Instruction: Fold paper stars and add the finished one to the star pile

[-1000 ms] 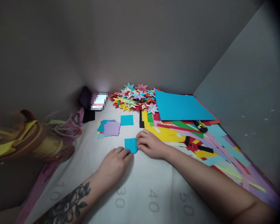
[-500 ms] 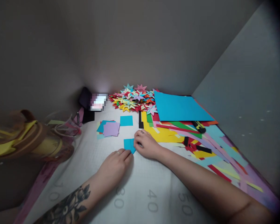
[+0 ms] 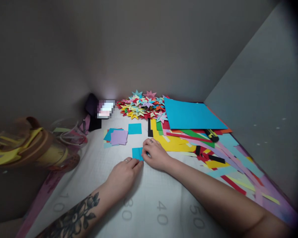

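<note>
A small blue paper square (image 3: 137,153) lies on the white cutting mat (image 3: 151,205) between my hands. My left hand (image 3: 124,175) rests on the mat with its fingertips pinched on the square's near corner. My right hand (image 3: 156,154) covers the square's right side, fingers curled and pressing on it. Beyond them lie another blue square (image 3: 134,128) and a small stack of lilac and blue squares (image 3: 118,136).
A heap of folded paper stars (image 3: 141,106) sits at the back by the wall. Coloured sheets and strips (image 3: 203,138) with a large blue sheet (image 3: 191,115) and a yellow-black cutter (image 3: 212,135) fill the right. A clear container with yellow items (image 3: 34,148) stands left.
My right hand slid left over the blue square, and less of the square shows now. My left hand stayed at its near corner.
</note>
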Demonstrator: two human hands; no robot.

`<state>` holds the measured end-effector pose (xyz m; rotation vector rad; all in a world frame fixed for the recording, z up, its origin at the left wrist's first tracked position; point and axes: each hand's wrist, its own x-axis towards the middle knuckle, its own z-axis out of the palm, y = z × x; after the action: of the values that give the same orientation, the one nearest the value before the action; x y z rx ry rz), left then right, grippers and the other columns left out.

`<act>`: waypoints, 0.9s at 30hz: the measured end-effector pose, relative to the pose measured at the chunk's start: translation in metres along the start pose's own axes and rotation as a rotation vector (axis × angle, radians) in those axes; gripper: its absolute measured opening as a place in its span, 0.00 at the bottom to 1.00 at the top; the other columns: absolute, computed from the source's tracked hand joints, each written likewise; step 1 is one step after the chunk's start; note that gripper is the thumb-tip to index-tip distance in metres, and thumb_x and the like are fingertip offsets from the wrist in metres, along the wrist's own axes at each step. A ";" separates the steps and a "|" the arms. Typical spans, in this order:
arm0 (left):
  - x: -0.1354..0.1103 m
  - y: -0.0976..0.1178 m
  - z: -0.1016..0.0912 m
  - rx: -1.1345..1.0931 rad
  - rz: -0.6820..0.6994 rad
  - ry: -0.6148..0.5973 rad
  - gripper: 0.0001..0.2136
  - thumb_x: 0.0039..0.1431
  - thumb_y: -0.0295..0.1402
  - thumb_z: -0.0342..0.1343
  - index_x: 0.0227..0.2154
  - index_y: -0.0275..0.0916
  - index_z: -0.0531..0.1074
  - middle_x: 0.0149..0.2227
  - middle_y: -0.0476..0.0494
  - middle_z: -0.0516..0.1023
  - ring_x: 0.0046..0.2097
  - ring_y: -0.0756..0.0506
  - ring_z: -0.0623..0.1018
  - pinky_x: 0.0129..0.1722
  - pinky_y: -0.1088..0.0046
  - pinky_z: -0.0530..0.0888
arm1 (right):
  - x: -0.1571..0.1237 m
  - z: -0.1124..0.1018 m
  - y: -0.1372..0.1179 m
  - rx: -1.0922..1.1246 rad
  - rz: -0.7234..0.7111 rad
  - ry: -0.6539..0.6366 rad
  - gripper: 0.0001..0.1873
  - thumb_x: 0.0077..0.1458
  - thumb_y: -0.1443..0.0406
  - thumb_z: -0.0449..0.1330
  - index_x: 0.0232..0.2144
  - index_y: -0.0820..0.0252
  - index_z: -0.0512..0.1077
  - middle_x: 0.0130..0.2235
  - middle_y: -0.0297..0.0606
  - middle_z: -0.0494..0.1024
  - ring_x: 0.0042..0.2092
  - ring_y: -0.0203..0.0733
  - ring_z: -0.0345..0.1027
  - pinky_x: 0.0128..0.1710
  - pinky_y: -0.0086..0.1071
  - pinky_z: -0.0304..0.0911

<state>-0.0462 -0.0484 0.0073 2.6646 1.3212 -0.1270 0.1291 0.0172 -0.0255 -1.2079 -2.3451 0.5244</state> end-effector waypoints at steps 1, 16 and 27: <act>0.000 0.000 0.000 0.002 0.002 -0.001 0.17 0.59 0.23 0.47 0.51 0.36 0.66 0.44 0.40 0.74 0.43 0.42 0.72 0.42 0.64 0.73 | 0.000 0.000 -0.001 -0.009 0.000 -0.001 0.06 0.52 0.69 0.57 0.24 0.60 0.69 0.37 0.37 0.69 0.42 0.41 0.59 0.41 0.36 0.55; -0.002 0.001 0.001 0.037 0.022 -0.007 0.17 0.60 0.24 0.47 0.51 0.36 0.66 0.43 0.41 0.74 0.42 0.42 0.72 0.41 0.65 0.73 | -0.001 0.002 -0.006 -0.094 0.018 0.003 0.06 0.53 0.69 0.56 0.25 0.61 0.69 0.36 0.37 0.70 0.40 0.41 0.60 0.39 0.35 0.53; -0.002 0.002 0.004 0.067 0.020 -0.020 0.17 0.60 0.24 0.47 0.52 0.35 0.65 0.43 0.40 0.73 0.42 0.41 0.72 0.40 0.64 0.72 | -0.001 0.002 -0.008 -0.120 0.049 -0.008 0.06 0.54 0.68 0.55 0.25 0.60 0.69 0.37 0.37 0.70 0.41 0.41 0.59 0.39 0.35 0.54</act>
<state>-0.0452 -0.0518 0.0036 2.7238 1.3059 -0.1991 0.1235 0.0118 -0.0234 -1.3225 -2.3884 0.4107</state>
